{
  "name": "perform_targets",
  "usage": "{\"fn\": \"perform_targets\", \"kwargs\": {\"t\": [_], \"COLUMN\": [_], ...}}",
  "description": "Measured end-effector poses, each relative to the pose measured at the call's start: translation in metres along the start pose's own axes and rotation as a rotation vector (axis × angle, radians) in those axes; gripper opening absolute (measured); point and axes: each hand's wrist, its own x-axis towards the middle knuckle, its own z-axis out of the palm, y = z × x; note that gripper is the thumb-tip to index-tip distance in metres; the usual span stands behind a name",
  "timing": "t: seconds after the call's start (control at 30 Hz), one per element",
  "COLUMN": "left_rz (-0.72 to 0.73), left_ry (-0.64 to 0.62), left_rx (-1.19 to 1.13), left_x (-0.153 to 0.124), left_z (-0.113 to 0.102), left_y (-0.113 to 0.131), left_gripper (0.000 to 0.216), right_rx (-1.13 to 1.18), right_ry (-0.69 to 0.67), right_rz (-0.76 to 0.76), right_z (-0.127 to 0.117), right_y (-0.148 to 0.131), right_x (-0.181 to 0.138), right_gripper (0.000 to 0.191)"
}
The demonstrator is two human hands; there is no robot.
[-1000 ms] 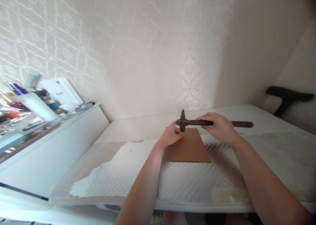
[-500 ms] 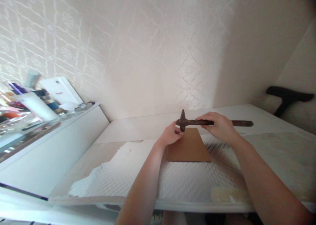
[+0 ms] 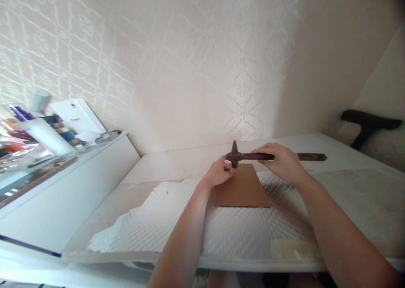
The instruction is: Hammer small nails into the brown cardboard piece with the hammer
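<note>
A dark hammer [image 3: 234,155] with a wooden handle is in my right hand [image 3: 282,161], whose fingers grip the handle around its middle. Its head hangs over the far left part of a brown board [image 3: 242,191], the narrow end pointing up and the blunt end down. Right beneath the head, my left hand [image 3: 218,172] rests at the board's left side with fingers pinched together. Something small and shiny shows at those fingertips, too small to name. The board lies flat on a white quilted sheet [image 3: 177,199].
The sheet, with a torn left edge, covers part of a white table [image 3: 354,195] against a patterned wall. To the left, a white cabinet [image 3: 79,191] carries bottles, a white box [image 3: 79,118] and other small items. A black T-shaped object [image 3: 368,121] stands at right.
Almost nothing differs. The hammer's handle end has shifted very slightly up and right; my left hand and the board are in the same place.
</note>
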Motion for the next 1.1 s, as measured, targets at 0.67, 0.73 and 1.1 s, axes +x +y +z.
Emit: {"fn": "perform_targets", "kwargs": {"t": [0.67, 0.73, 1.1], "left_rz": [-0.047, -0.057, -0.061], "left_ry": [-0.003, -0.007, -0.061], "left_rx": [-0.052, -0.075, -0.215], "left_x": [0.0009, 0.0006, 0.0008], "left_z": [-0.0024, -0.0030, -0.0057], "left_y": [0.0003, 0.0018, 0.0019], "left_gripper": [0.038, 0.038, 0.046], "right_rx": [0.030, 0.027, 0.047], "right_ry": [-0.013, -0.018, 0.021], "right_rz": [-0.003, -0.002, -0.001], "right_z": [-0.0004, -0.0004, -0.0004], "right_y": [-0.0017, -0.0018, -0.0007], "right_x": [0.0004, 0.0005, 0.0003], "right_gripper": [0.027, 0.027, 0.027]}}
